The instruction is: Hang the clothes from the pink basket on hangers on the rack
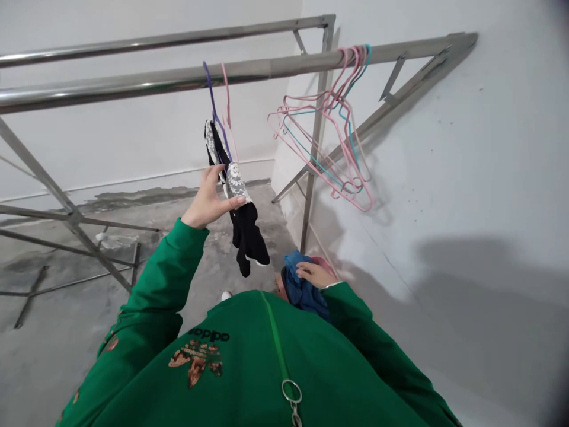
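Note:
My left hand (pixel 211 198) is raised with its thumb and fingers around a black garment with white lace trim (pixel 245 234). The garment hangs from a purple plastic hanger (pixel 214 107), with a pink hanger (pixel 227 98) beside it on the same steel rail (pixel 178 77). Low at my chest, my right hand (pixel 313 274) lies on a crumpled blue cloth (pixel 302 290). A pink container rim (pixel 280 284) shows partly under that cloth, and most of it is hidden.
A bunch of pink and teal wire hangers (pixel 322 130) hangs on the rail to the right. A second steel rail (pixel 155 41) runs behind, with rack legs (pixel 311 166) and braces standing on a stained concrete floor (pixel 178 279). White walls close the corner.

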Available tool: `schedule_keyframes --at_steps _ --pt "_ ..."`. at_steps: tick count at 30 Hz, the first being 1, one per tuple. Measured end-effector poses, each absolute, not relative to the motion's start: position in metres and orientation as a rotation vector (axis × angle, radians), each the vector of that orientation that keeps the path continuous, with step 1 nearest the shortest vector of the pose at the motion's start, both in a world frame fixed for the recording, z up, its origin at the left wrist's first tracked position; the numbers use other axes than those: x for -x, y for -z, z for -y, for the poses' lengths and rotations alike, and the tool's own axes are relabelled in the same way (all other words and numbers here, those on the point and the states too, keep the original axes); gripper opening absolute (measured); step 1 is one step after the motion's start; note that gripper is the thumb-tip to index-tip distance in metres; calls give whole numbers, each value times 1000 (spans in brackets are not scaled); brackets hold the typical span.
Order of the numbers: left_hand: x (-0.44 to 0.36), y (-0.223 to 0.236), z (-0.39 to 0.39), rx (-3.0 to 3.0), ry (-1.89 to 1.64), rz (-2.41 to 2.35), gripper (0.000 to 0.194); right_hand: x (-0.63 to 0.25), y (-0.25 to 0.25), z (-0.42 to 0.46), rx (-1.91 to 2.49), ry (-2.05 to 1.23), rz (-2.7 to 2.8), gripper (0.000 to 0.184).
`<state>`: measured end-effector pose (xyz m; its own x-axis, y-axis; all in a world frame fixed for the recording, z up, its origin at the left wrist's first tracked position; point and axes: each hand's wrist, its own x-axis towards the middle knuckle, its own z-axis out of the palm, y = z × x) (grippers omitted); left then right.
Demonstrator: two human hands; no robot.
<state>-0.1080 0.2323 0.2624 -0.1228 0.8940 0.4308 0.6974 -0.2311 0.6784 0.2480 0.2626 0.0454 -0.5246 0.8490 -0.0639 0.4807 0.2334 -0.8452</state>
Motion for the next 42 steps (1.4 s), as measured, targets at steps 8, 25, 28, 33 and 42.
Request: schedule_keyframes --at_steps 8,25,28,33,42 --pt "67 -271 -228 -1783 -983 -2029 27 -194 -105 -263 946 -1281 2074 31" --pt "75 -219 -184 -2724 -919 -2447 33 -69 -266 -279 213 -327 2227 32" --pt "73 -221 -185 -2677 -935 -2412 32 -38 -293 -308 94 15 2561 29" --pt "70 -225 -176 -2426 -1022 -2508 20 -12 -295 -338 54 242 2729 30" --pt "71 -228 -158 -2412 -731 -2685 19 6 -291 -343 17 231 2744 34"
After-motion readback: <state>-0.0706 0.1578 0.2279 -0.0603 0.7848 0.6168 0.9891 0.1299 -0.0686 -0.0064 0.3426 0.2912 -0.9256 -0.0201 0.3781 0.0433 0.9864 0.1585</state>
